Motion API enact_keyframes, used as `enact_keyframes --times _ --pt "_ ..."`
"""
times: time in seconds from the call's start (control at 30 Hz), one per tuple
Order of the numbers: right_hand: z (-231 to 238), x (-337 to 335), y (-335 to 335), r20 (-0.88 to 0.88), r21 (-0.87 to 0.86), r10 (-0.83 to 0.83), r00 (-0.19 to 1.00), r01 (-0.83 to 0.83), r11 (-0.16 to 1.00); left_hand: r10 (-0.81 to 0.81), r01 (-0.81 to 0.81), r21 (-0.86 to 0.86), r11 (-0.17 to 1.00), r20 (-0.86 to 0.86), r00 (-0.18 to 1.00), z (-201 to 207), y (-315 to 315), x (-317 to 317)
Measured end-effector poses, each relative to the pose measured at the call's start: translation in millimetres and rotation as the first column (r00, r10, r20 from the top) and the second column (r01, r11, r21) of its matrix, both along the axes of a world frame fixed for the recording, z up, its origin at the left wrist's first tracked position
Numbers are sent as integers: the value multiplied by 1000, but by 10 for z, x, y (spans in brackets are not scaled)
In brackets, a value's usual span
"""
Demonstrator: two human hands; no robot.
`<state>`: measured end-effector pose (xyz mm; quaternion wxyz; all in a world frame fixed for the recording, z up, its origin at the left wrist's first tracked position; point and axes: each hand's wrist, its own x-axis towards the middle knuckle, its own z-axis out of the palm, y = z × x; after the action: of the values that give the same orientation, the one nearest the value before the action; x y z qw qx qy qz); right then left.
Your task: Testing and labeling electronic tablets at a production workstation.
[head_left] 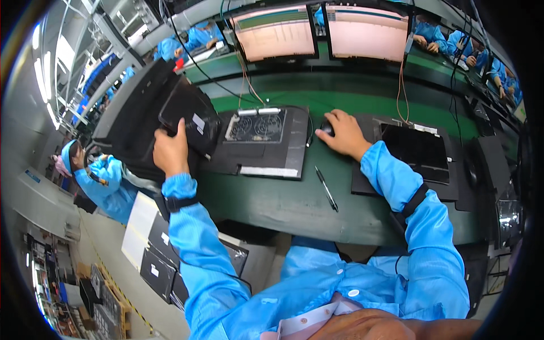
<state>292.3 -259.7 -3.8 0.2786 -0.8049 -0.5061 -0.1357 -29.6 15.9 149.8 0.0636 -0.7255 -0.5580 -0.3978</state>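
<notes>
My left hand (170, 149) is closed on the edge of a black flat panel (190, 116) with small white labels. The panel is tilted over a black padded holder (127, 122) at the left. My right hand (347, 137) rests on a black computer mouse (327, 128), its fingers curved over it. Between my hands lies a black fixture board (294, 153) with a clear plate (258, 127) bearing round patterns. To the right of my right hand, a dark screen panel (416, 152) sits on a second black board (371, 184).
A pen (326, 188) lies on the green table (266, 201). Two monitors (276, 34) (367, 33) stand at the back with hanging cables. Several flat black panels (156, 272) are stacked low at my left. Co-workers in blue sit beyond the table, and one person (105, 181) is at the left.
</notes>
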Motion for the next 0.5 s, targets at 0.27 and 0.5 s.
enact_keyframes --times 0.27,0.5 --pt "105 -167 40 -45 -80 -50 998 46 996 -142 91 196 976 259 955 -468 -350 -86" --pt "66 -45 -64 -73 -93 -68 995 61 994 -617 585 196 787 278 736 -1048 -1167 515"
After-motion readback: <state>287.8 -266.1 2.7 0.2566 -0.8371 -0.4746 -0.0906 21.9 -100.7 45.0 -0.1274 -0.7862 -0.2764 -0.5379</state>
